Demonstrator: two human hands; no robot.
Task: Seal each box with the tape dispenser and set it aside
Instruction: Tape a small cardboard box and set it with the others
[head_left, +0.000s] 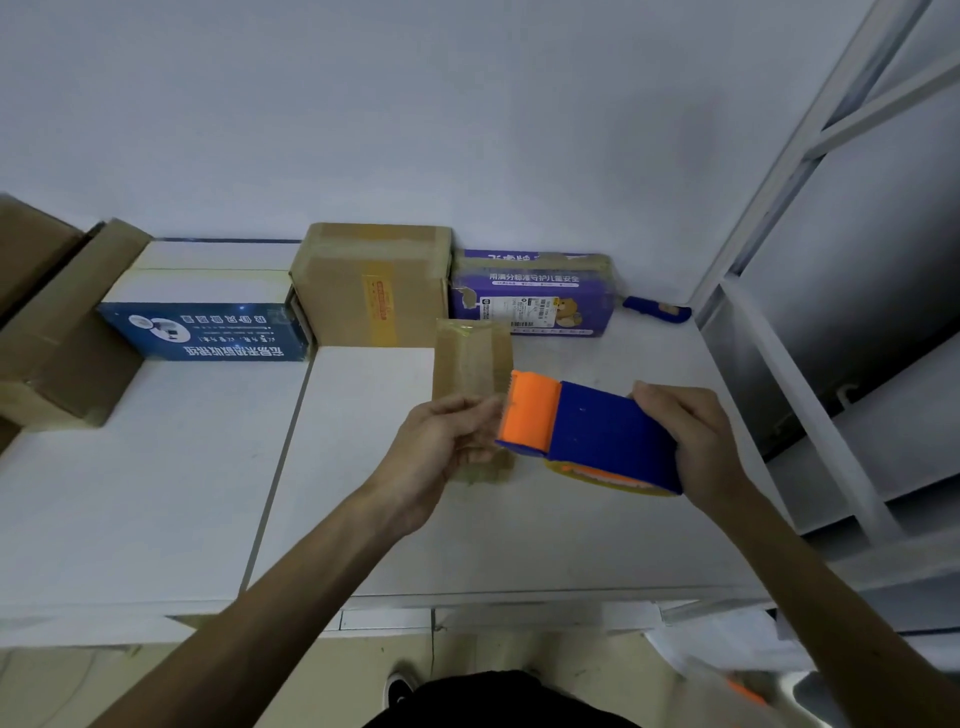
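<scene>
A small flat brown cardboard box (471, 358) with clear tape on it is held above the white table (156, 493). My left hand (441, 447) grips its lower part, fingers curled round its edge. My right hand (691, 441) holds the blue and orange tape dispenser (587, 431) by its rear end. The dispenser's orange toothed front lies against the box's right side, and a roll of tape shows under its blue body.
Along the back wall stand a blue and white box (202, 306), a taped brown carton (371, 283) and a purple printed box (530, 293). A blue utility knife (657, 310) lies at the back right. More brown cartons (57, 322) sit at left. A white metal frame (779, 218) rises at right.
</scene>
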